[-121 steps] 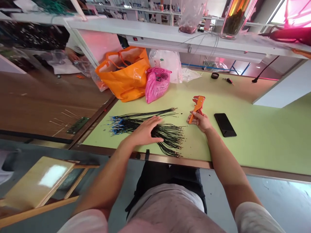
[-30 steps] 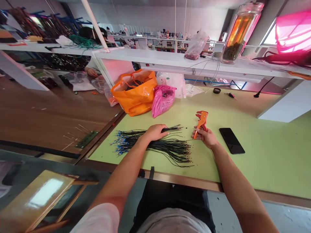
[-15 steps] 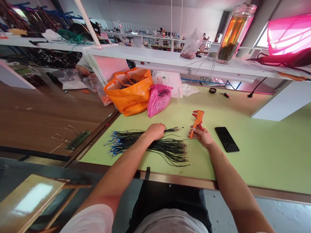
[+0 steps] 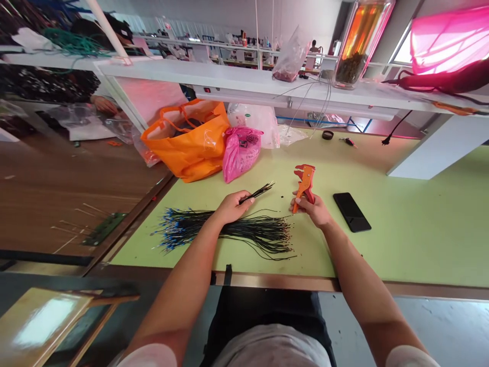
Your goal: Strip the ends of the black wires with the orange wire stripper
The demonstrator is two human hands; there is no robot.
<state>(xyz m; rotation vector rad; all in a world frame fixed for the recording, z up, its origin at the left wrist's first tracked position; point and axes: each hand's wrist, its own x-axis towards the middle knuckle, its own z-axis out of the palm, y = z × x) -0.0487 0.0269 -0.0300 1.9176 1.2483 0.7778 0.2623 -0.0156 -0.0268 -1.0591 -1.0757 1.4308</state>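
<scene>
Where the left hand (image 4: 232,207) grips, black wires (image 4: 262,190) are partly hidden.

No wording could be read on the bags.
The pink bag (image 4: 240,159) bore dark print, the white bag (image 4: 263,122) a small green mark and the orange bag (image 4: 187,155) a pale design, all too small or blurred.

Wires (image 4: 262,232) look plastic-coated, the phone (image 4: 352,212) glossy (almost glassy), the tabletop (image 4: 416,234) matt.

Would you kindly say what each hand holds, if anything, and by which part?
The left hand holds wires near their visible tips; the right hand, the orange tool by its handles.
</scene>
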